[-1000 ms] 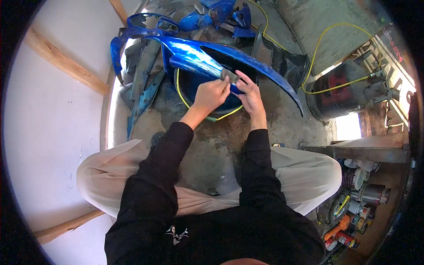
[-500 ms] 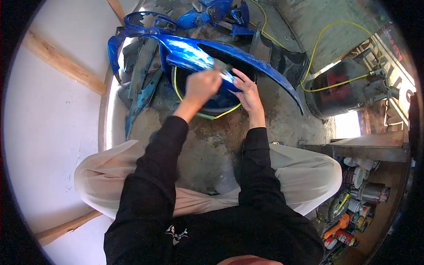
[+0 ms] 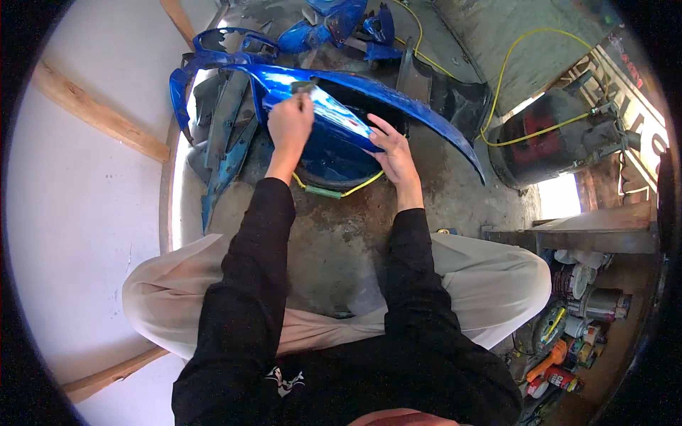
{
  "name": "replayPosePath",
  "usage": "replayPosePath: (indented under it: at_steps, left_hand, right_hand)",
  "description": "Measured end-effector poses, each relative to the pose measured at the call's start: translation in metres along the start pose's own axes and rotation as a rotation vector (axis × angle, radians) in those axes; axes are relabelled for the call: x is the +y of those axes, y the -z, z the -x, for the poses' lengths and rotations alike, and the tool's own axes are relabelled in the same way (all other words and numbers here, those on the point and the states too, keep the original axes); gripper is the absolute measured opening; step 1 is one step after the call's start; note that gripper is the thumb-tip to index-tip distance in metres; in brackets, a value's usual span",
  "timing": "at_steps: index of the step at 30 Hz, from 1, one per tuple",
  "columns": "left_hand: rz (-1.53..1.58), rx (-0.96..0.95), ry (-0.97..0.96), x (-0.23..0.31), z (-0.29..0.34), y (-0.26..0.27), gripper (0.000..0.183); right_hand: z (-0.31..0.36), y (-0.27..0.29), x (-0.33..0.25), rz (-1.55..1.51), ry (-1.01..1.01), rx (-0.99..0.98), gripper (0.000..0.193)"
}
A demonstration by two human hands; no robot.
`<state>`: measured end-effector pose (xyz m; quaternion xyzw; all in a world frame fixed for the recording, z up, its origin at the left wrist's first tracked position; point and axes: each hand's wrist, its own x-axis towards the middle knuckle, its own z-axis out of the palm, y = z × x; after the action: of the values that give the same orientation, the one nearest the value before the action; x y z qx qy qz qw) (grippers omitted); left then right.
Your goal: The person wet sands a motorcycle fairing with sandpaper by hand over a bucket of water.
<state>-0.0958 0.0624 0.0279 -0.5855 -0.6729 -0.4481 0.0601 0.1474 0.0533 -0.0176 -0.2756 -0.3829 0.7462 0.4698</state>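
Over a tub [image 3: 334, 170] (blue parts [image 3: 339, 21] behind), left grip [image 3: 290, 129] pinches a dark pad [image 3: 303, 87], right grip [image 3: 398, 160] a blue panel [image 3: 332, 110].

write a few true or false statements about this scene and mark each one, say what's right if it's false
1. The left hand holds a small dark piece against the blue panel. True.
2. The right hand is at the narrow end of the blue panel. True.
3. Both sleeves are white. False: the black sleeves cover both forearms.
4. A dark tub shows beneath the blue panel. True.
5. A red hose loops along the right side. False: a yellow hose does, reaching a dark tank.
6. The small dark piece is in the right hand. False: it is in the left hand.
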Motion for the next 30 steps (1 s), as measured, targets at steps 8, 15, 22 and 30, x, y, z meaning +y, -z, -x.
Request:
replayPosePath:
  at_steps: [8, 15, 22, 30]
  left_hand:
    - [0.313, -0.144, -0.392, 0.038, 0.052, -0.018, 0.026]
    - [0.095, -0.136, -0.202, 0.032, 0.042, -0.015, 0.032]
    - [-0.018, -0.202, -0.132, 0.006, 0.014, 0.001, 0.039]
    - [0.257, -0.185, -0.386, 0.035, 0.052, -0.010, 0.032]
  right_hand:
    - [-0.002, 0.020, 0.007, -0.047, 0.017, -0.025, 0.062]
    - [-0.001, 0.011, 0.004, -0.035, 0.010, -0.002, 0.060]
    - [0.000, -0.002, 0.001, -0.024, -0.001, -0.017, 0.062]
    - [0.001, 0.017, 0.002, -0.046, 0.003, -0.085, 0.060]
